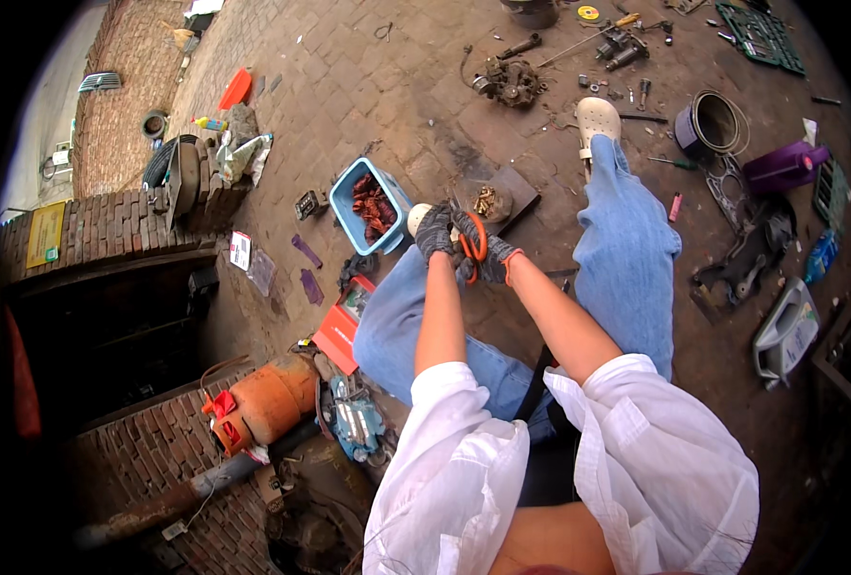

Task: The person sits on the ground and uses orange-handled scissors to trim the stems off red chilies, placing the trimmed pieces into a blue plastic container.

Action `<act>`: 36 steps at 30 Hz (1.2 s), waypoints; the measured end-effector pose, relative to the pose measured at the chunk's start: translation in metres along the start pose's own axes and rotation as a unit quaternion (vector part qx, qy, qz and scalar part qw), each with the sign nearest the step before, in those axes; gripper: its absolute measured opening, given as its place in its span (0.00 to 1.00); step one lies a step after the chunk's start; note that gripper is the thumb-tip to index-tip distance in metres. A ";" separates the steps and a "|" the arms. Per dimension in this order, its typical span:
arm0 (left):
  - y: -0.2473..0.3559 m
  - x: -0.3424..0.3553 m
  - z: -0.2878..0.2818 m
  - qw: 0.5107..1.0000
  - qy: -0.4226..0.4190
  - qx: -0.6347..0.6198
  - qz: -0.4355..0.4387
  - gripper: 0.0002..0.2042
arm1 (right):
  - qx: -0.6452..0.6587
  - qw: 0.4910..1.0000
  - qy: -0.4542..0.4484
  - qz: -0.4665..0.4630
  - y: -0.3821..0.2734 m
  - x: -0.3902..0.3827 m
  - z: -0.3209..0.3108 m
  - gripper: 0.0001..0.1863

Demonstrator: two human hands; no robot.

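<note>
Orange handle [484, 240] in R gloved fingers [465, 226], L hand [435, 233] adj.

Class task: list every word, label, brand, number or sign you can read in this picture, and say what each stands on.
No text can be quoted with certainty:
Yellow sign on the brick wall: too small to read.
White-and-red card on the ground: too small.
Red box: pale lettering, too blurred.
Grey jug: label too blurred.
Yellow disc: any markings too small.
</note>
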State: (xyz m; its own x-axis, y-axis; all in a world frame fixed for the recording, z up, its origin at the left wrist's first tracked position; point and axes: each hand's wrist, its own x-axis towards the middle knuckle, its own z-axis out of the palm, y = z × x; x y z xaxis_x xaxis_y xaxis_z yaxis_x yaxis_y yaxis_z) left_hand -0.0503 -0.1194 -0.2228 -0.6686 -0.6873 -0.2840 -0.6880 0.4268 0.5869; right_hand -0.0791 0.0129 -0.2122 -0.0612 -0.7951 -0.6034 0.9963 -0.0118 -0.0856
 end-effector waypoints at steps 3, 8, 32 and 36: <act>-0.007 -0.005 -0.001 0.993 -0.007 -0.117 -0.010 0.15 | -0.004 1.000 -0.010 -0.002 0.006 0.007 0.000 0.16; 0.010 -0.016 0.002 0.968 -0.003 -0.249 -0.016 0.14 | 0.015 0.999 -0.012 -0.026 0.005 0.017 -0.010 0.17; -0.013 -0.006 0.035 0.897 -0.050 -0.385 -0.212 0.11 | 0.066 0.997 -0.018 -0.047 0.003 0.020 -0.016 0.19; 0.006 -0.015 0.034 0.925 -0.033 -0.347 -0.148 0.11 | 0.024 0.998 0.028 -0.049 0.006 0.026 -0.028 0.19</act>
State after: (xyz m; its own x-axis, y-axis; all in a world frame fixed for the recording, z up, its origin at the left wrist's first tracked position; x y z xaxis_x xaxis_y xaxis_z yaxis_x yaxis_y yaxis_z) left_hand -0.0536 -0.0862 -0.2410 -0.5105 -0.6667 -0.5430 -0.5121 -0.2715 0.8149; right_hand -0.0763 0.0086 -0.2507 -0.1604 -0.7541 -0.6369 0.9870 -0.1175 -0.1095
